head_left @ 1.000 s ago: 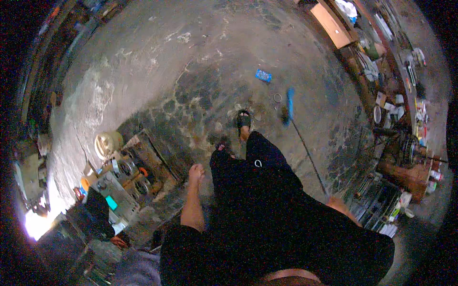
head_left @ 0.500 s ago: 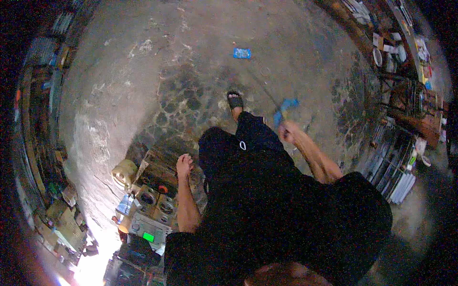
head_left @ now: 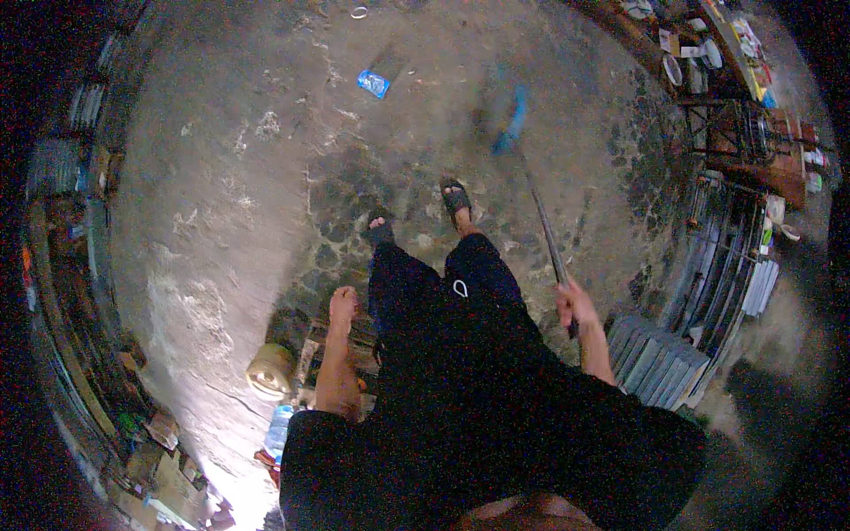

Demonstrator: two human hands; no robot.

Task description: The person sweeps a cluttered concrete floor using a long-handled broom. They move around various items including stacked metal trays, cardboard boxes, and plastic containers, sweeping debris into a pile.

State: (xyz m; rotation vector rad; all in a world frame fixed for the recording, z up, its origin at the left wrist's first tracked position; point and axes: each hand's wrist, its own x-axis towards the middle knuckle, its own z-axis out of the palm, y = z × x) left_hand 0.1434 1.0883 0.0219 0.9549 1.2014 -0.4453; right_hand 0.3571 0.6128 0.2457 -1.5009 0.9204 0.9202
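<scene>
My right hand (head_left: 577, 305) is wrapped round the long dark handle (head_left: 547, 232) of what looks like a broom. Its blue head (head_left: 511, 119) is smeared by motion, out over the floor ahead of my right foot. To the left of that head lies a blue-and-white packet (head_left: 373, 84), apart from it. My left hand (head_left: 343, 305) hangs beside my left thigh with its fingers curled in, and nothing shows in it. Below it, partly hidden by my forearm, is a brown wooden thing (head_left: 310, 354).
A white ring (head_left: 359, 12) lies at the far edge of the stained concrete floor (head_left: 212, 212). Near my left forearm stand a yellowish round container (head_left: 271, 372) and a large blue bottle (head_left: 278, 432). Grey slabs (head_left: 657, 358) lean at right, below a cluttered wooden table (head_left: 779, 168).
The blue head has swung outward from near my right hand. The packet has slid left and farther off across the floor. My left foot has come into view.
</scene>
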